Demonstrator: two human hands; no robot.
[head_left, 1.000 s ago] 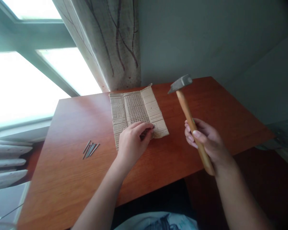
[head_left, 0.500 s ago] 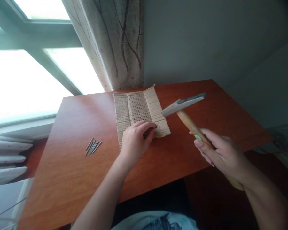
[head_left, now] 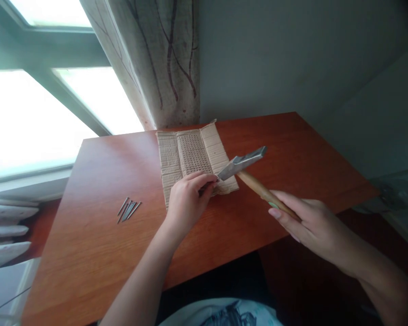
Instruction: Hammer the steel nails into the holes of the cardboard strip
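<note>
Hammer (head_left: 250, 180) lowers in your right hand (head_left: 312, 222). Left hand (head_left: 190, 194) pinches something small (head_left: 218, 180), likely steadying it, at cardboard's (head_left: 194, 154) near edge.

Daylight from window (head_left: 37, 113) at upper left, blown out white, pale glare on tabletop (head_left: 88, 253) left of centre, wall (head_left: 275, 59) dim at upper right, lower right near-black, fine detail soft, wide-angle stretch toward edges

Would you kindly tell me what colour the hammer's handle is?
The hammer's handle is light brown, showing best in the head view.
</note>
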